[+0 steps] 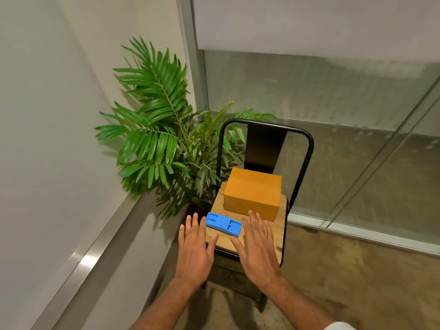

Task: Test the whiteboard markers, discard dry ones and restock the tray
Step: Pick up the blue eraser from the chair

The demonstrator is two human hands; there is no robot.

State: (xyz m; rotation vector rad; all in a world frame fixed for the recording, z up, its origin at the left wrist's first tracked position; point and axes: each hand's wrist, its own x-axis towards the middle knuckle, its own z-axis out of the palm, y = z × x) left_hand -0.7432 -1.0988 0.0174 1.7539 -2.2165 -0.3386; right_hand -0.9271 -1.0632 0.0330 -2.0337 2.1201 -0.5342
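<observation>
A shut orange cardboard box (pixel 252 195) sits at the back of a wooden chair seat (pixel 279 225). In front of it lies a blue plastic tray (pixel 223 224), flat on the seat's near left part. My left hand (pixel 194 248) hovers with straight spread fingers just left of the tray, partly beyond the seat's edge. My right hand (pixel 258 246) is stretched flat over the seat to the tray's right, its fingertips near the box's front face. Neither hand holds anything. No markers are in view.
The chair has a black metal frame and backrest (pixel 265 148). A green potted palm (pixel 164 136) stands behind and left of it in the corner. A white wall with a metal ledge (pixel 95 256) runs on the left, glass panels (pixel 345 110) behind and right. Concrete floor lies to the right.
</observation>
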